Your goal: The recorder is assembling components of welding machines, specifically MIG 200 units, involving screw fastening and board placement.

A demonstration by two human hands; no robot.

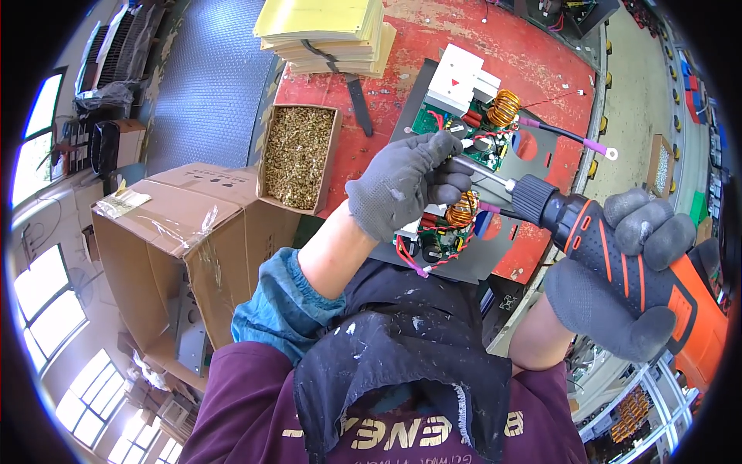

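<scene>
My right hand (626,278), in a grey glove, grips an orange and black cordless screwdriver (610,247) whose bit points left toward a green circuit board (464,135). My left hand (406,182), also gloved in grey, is closed around the tip of the bit over the board, fingers pinched together; any screw in them is hidden. The board carries copper coils (504,107), a white block (457,81) and red wires, and it lies on a grey metal plate (541,155) on the red bench (502,46).
An open cardboard box of small brass-coloured screws (297,155) stands left of the plate. A stack of yellow sheets (328,35) lies at the far edge. A large cardboard carton (178,232) sits at lower left. A purple-sleeved cable with a ring lug (595,145) reaches right.
</scene>
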